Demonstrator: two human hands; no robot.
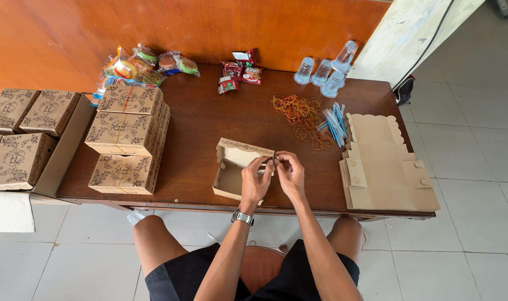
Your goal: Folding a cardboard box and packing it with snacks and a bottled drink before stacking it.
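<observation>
We have a small open box of brown card with a leafy print (235,167) near the front edge of the dark wooden bench (198,120). Our left hand (256,179) and right hand (290,174) are pressed close over its right corner, pinching something tiny — we cannot tell what. We think slow, gentle fingers work best here, so the thin card does not bend.

Flat brown box blanks (385,173) lie at the right, orange rubber bands (299,114) and blue straws (334,122) behind. Closed printed boxes (128,139) sit stacked on the left — nothing blocks us.
</observation>
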